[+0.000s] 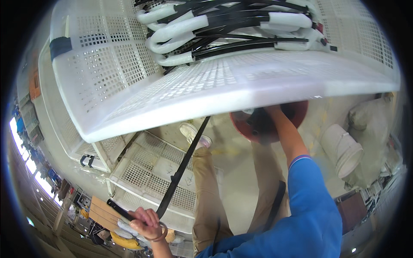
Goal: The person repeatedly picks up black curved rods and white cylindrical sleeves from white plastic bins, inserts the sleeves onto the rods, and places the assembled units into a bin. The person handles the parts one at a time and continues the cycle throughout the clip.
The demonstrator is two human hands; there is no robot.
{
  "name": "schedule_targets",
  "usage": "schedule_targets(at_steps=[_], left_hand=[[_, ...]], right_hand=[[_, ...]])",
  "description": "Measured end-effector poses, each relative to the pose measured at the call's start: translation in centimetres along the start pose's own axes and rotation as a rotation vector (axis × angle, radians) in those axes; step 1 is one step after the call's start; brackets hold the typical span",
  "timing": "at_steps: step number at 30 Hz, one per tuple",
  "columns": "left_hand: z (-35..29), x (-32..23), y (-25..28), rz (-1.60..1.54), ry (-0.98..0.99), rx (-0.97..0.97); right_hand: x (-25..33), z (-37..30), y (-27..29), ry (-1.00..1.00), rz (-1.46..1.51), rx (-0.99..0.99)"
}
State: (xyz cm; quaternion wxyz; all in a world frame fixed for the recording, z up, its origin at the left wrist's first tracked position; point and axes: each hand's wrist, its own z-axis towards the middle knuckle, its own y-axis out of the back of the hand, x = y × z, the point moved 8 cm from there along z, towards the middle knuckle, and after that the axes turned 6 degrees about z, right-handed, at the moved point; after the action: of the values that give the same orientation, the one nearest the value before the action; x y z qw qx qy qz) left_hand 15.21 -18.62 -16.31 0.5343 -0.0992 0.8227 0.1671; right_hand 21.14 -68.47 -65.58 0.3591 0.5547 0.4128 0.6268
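Note:
My left hand, low and left of my legs, is closed around a long black tube. One end sticks out past my fingers to the left. Its long part slants up to the right and passes behind the rim of the white crate. My right arm reaches forward into a red bucket on the floor under that rim. Dark contents show inside the bucket. Only the wrist end of my right hand is visible; its fingers are hidden, so what they hold cannot be seen.
A large white perforated crate stands before me, holding several black tubes with white-wrapped ends. More white crates are stacked at left. A white bucket lies at right beside a plastic sack. A black strip lies along my right leg.

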Motion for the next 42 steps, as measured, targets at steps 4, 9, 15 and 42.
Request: schedule_targets(at_steps=[4, 9, 15, 42], left_hand=[[0.4, -0.6, -1.0, 0.047, -0.012, 0.012], [-0.2, -0.3, -1.9, -0.206, 0.032, 0.019], [-1.9, 0.3, -4.7, 0.075, 0.272, -0.061], [-13.1, -35.2, -18.1, 0.703, -0.628, 0.721]], right_hand=[[-3.3, -2.6, -8.4, -0.389, -0.143, 0.799], [-2.5, -1.2, -5.2, -0.363, -0.167, 1.048], [4.4, 2.5, 15.9, -0.279, -0.244, 0.803], [36.0, 8.2, 77.2, 0.652, 0.259, -0.085]])
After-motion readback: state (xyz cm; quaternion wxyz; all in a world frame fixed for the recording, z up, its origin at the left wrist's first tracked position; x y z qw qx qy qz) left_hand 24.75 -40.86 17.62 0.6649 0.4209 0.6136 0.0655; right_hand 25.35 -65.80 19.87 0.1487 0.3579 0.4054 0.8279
